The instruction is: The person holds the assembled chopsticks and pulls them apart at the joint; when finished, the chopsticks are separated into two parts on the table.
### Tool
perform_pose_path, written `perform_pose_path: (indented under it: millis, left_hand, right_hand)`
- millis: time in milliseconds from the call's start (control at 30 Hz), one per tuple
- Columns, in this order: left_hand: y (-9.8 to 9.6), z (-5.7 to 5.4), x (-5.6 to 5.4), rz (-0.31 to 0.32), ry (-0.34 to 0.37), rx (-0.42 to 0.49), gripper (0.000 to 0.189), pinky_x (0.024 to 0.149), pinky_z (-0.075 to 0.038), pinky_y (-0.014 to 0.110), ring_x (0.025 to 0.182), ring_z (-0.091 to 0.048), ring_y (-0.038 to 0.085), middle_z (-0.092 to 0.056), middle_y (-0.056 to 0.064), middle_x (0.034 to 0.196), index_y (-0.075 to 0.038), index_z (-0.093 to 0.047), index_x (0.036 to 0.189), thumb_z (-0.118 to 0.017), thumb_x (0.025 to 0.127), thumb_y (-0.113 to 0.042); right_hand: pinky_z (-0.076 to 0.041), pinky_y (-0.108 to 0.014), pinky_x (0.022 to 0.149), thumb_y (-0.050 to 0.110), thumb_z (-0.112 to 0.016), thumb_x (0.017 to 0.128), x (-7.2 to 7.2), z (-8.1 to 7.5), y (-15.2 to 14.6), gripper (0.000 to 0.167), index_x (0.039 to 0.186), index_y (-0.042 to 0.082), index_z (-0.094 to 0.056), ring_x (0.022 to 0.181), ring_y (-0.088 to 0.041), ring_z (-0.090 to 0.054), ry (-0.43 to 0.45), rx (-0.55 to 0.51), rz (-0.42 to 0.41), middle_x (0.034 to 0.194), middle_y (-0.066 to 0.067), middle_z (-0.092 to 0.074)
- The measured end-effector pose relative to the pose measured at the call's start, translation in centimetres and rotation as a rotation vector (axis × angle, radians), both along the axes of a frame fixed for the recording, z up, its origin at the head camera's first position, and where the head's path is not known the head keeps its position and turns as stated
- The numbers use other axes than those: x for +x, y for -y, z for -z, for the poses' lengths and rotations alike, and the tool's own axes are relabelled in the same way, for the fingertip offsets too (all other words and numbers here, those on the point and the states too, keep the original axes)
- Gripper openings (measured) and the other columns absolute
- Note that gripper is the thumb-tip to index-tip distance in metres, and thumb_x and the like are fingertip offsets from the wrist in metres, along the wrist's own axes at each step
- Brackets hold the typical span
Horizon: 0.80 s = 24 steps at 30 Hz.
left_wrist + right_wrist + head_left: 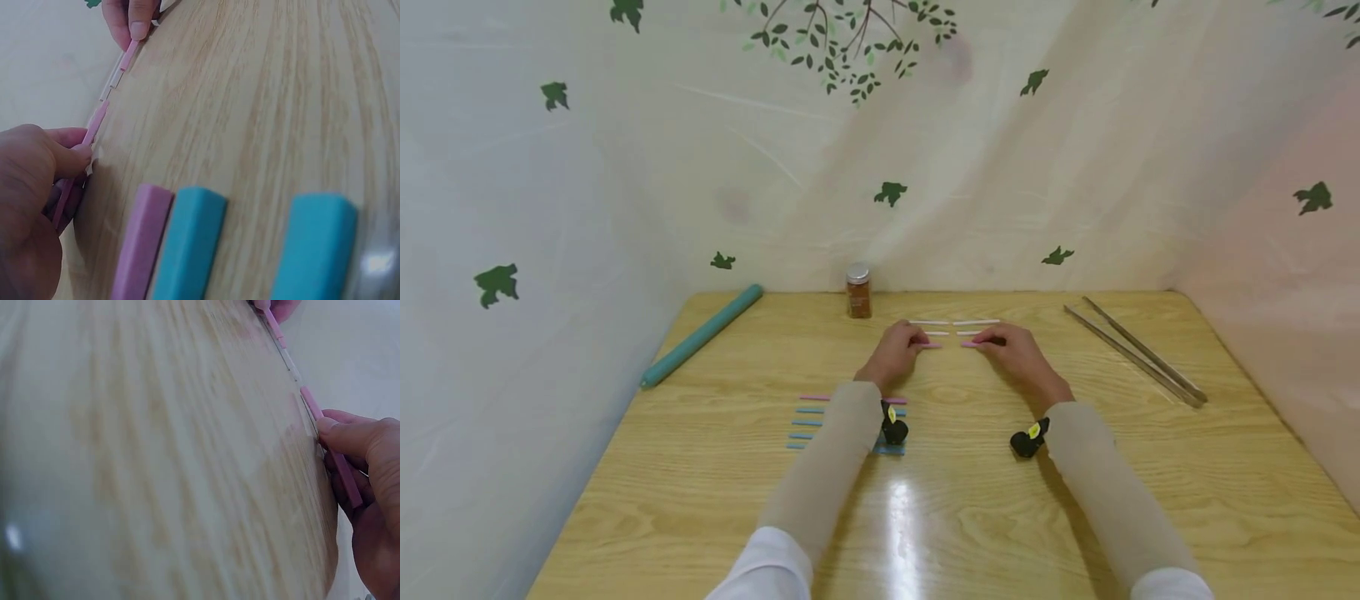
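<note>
My left hand (895,352) pinches a thin pink stick (95,128) between thumb and fingers near the back of the table. Across a small gap, my right hand (1017,352) pinches another pink stick (345,478), roughly in line with the first. Just behind them lie white sticks in two short rows, among them a back left one (929,322) and a back right one (976,322). Below my left forearm are several blue sticks (807,422) and a pink stick (813,397); the sleeve hides part of this group.
A glass jar (859,293) with a silver lid and reddish contents stands at the back. On the left lies a teal rod (702,336). Long metal tongs (1135,354) rest on the right of the wooden table (970,517). A printed cloth backdrop (970,167) rises behind the table.
</note>
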State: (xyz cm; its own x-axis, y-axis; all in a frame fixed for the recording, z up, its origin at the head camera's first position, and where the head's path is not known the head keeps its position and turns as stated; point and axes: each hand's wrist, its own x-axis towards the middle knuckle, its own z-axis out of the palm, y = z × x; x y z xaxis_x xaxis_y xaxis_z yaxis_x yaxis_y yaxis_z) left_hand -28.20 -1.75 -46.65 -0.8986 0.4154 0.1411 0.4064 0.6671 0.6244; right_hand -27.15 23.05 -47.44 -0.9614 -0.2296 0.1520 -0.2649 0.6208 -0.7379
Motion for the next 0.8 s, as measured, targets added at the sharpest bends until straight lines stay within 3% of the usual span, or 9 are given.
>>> perform_pose_path:
  millis: [267,800]
  left_hand:
    - [-0.4,-0.1,0.1,-0.012,-0.020,0.012,0.014,0.087,-0.047,0.031,0.093,-0.058,0.020,-0.064,0.007,0.095,-0.007,-0.073,0.097,-0.060,0.093,-0.007]
    - [-1.1,0.4,-0.1,-0.050,-0.074,0.018,0.013,0.076,-0.046,0.027,0.086,-0.056,0.019,-0.062,0.007,0.091,-0.010,-0.075,0.096,-0.064,0.091,-0.010]
  right_hand:
    - [-0.044,-0.041,0.089,0.012,-0.064,0.092,0.1,0.1,0.1,0.015,0.102,0.006,-0.073,0.102,-0.028,-0.059,-0.025,0.021,0.006,0.108,-0.012,-0.067]
    - [-0.045,-0.040,0.085,0.007,-0.067,0.089,-0.2,0.4,0.3,0.012,0.098,0.004,-0.075,0.098,-0.029,-0.059,-0.118,0.042,0.007,0.102,-0.014,-0.066]
